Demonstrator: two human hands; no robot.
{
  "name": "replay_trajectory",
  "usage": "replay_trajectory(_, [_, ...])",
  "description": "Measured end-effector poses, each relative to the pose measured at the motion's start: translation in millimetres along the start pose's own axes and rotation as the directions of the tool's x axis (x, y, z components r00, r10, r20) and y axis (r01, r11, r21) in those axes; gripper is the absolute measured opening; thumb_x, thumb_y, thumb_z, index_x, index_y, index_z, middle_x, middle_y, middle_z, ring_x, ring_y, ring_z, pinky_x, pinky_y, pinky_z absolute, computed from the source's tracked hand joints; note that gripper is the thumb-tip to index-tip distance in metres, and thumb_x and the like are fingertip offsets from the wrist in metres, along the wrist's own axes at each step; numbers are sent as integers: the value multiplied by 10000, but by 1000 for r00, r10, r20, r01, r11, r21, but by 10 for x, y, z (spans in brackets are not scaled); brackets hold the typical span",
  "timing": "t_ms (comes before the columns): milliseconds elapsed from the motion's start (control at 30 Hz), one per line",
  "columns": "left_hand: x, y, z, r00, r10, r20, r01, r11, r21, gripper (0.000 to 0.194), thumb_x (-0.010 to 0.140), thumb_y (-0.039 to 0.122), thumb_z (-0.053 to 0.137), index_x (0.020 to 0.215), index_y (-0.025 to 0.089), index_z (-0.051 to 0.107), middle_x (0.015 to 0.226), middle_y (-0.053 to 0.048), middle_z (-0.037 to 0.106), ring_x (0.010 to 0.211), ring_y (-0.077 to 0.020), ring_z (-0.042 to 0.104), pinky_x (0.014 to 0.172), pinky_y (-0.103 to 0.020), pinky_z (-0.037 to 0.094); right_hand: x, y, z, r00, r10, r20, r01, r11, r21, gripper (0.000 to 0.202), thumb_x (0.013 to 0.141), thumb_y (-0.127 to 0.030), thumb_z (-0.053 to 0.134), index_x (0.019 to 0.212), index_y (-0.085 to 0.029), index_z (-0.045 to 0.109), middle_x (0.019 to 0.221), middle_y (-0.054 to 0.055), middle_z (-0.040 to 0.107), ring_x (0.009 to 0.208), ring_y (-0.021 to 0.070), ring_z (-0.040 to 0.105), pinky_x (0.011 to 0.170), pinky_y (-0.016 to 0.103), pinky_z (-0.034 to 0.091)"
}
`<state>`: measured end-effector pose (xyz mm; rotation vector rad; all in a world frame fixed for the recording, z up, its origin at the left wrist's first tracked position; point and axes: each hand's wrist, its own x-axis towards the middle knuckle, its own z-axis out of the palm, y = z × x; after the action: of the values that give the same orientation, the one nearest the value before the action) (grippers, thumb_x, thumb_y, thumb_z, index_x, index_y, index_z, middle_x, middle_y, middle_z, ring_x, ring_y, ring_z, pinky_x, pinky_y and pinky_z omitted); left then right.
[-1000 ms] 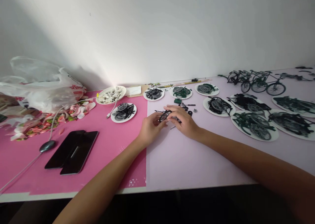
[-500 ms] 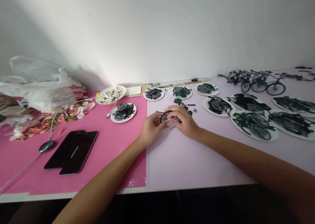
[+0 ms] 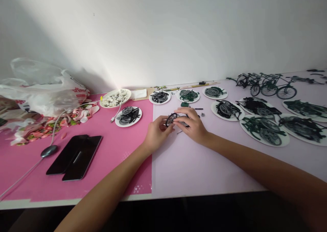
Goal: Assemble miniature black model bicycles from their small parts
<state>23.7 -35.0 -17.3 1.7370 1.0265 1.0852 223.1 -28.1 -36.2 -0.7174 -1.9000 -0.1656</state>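
Between my two hands, a small toy bicycle wheel (image 3: 171, 119) with a black rim is held up on its edge. My left hand (image 3: 156, 131) grips its left side between thumb and fingers. From the right, the thumb and fingertips of my right hand (image 3: 191, 125) pinch at the wheel's side; part of another dark piece shows under that palm, mostly hidden. Just behind the hands lie a small green block (image 3: 184, 104), a thin black rod (image 3: 198, 109) and a small grey part (image 3: 203, 115).
White plates of black and green bicycle parts (image 3: 264, 131) spread to the right, with assembled toy bicycles (image 3: 277, 87) behind them. On the left are two phones (image 3: 81, 159), a mouse-like device (image 3: 48, 151), a plastic bag (image 3: 48, 92), petal-like pieces (image 3: 48, 130) and a plate of parts (image 3: 128, 116).
The wheel has turned to show more of its face. My right hand's fingers have lifted slightly and shifted on it; my left hand stays in place.
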Motion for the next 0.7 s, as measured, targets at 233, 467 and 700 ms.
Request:
replay_trajectory(233, [6, -12, -3, 995, 93, -37, -88, 988, 125, 238, 895, 302, 702, 1097, 184, 657, 996, -48, 775, 758, -160, 750, 667, -261, 629, 13, -7, -6, 999, -37, -36, 34, 996, -80, 171, 899, -156, 742, 993, -298, 750, 1131, 70, 732, 1130, 286, 658, 974, 527, 560])
replay_trajectory(467, [17, 1, -36, 990, 138, -7, -134, 971, 199, 196, 907, 296, 692, 1069, 191, 654, 956, -39, 772, 758, -158, 743, 679, -258, 610, 28, -35, -16, 997, -65, -47, 59, 991, -118, 205, 872, -122, 751, 973, -300, 745, 1082, 61, 732, 1057, 270, 651, 931, 503, 550])
replay_trajectory(700, [19, -4, -36, 990, 139, -8, -134, 970, 202, 187, 897, 295, 695, 1052, 194, 667, 996, -54, 785, 802, -174, 759, 702, -269, 621, 55, -80, -12, 995, -74, -72, 65, 990, -126, 184, 861, -112, 745, 937, -279, 723, 1052, 70, 709, 1044, 271, 626, 916, 489, 535])
